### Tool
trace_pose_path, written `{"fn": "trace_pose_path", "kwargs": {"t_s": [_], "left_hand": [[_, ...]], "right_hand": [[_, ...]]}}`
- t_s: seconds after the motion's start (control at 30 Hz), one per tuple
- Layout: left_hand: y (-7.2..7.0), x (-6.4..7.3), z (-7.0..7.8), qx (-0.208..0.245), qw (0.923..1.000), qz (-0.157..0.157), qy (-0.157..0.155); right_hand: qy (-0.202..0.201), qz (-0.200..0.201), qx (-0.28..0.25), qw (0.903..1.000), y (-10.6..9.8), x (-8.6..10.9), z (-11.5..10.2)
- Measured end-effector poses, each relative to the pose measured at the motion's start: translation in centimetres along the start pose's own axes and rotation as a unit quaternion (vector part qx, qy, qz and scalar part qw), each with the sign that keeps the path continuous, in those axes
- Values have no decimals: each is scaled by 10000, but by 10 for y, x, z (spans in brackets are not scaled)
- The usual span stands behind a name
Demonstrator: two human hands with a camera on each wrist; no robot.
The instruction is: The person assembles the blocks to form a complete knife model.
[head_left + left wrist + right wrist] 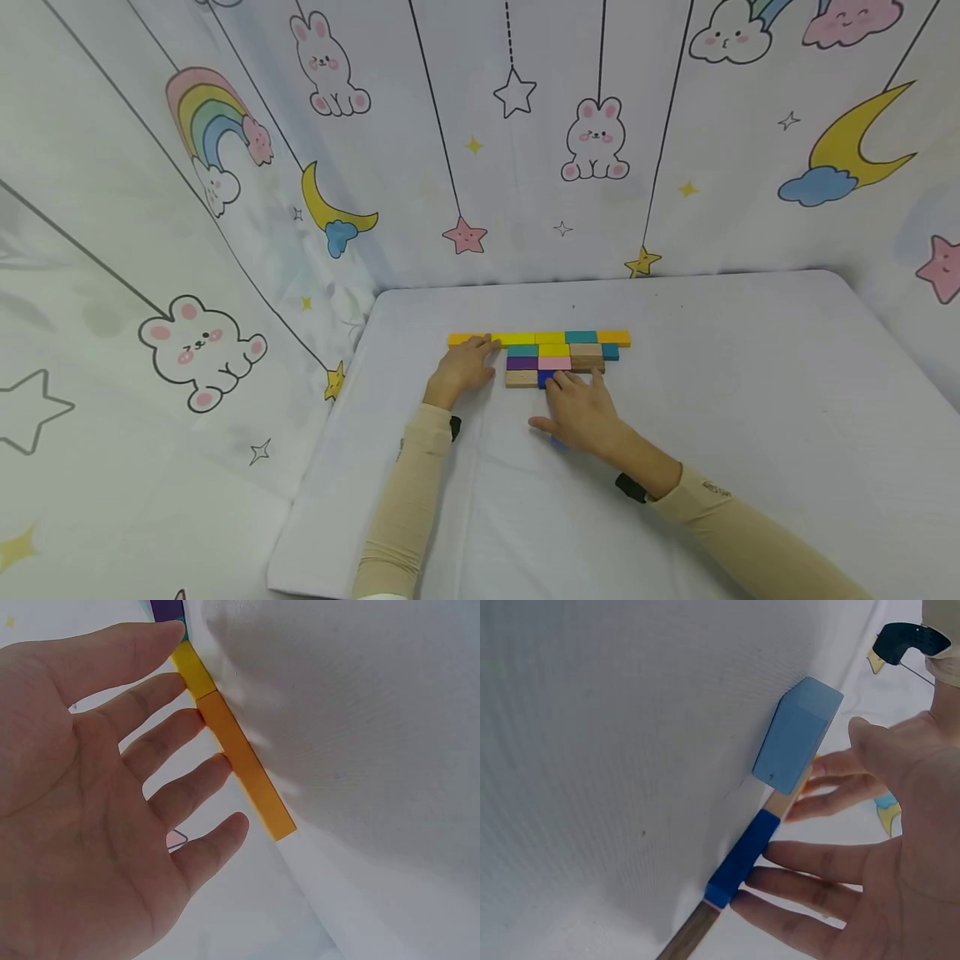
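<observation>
Coloured wooden blocks lie in tight rows on the white table. My left hand (pixel 467 367) touches the long orange block (pixel 247 761) and the yellow block (pixel 196 671) with nearly straight fingers, at the left end of the back row. With its fingers stretched out, my right hand (pixel 585 412) has its fingertips on the dark blue block (pixel 742 855) in the front row, beside a plain wood block (pixel 521 379). A separate light blue block (pixel 791 739) sits nearer me, mostly hidden below the right hand in the head view.
Purple (pixel 522 363), pink (pixel 554 363) and teal (pixel 581 337) blocks fill other places in the rows. A brown wood block (pixel 587 364) is at their right side. Behind the white table (pixel 750 400) hangs a printed curtain (pixel 525 183).
</observation>
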State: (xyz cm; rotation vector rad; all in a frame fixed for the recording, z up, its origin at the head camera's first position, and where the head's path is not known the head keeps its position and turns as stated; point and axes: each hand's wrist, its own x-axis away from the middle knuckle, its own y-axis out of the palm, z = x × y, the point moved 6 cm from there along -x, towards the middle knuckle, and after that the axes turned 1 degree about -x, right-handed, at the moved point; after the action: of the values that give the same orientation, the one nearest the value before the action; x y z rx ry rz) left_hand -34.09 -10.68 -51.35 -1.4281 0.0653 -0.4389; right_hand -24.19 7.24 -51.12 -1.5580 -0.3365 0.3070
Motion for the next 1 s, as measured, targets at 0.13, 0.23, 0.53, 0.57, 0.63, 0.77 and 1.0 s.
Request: {"fn": "trace_pose_path", "kwargs": {"t_s": [0.13,0.23,0.53,0.57,0.63,0.77,1.0], "left_hand": [[2,-1,0,41,10000,-12,-14],[2,-1,-1,48,10000,-13,-24],[0,0,0,48,10000,-13,-22],[0,0,-1,53,10000,-10,-24],[0,1,-1,64,10000,-22,-16],[0,2,0,54,10000,-34,19],[0,1,0,76,10000,-4,7]], "right_hand": [[-10,68,-17,10000,1,0,1],[4,96,-73,9999,2,0,1],[66,123,-262,9996,1,1,2],[80,112,-286,9995,1,1,2],[115,84,-335,9993,1,1,2],[217,47,-480,9986,2,4,3],[192,137,-953,9952,-4,18,-2]]}}
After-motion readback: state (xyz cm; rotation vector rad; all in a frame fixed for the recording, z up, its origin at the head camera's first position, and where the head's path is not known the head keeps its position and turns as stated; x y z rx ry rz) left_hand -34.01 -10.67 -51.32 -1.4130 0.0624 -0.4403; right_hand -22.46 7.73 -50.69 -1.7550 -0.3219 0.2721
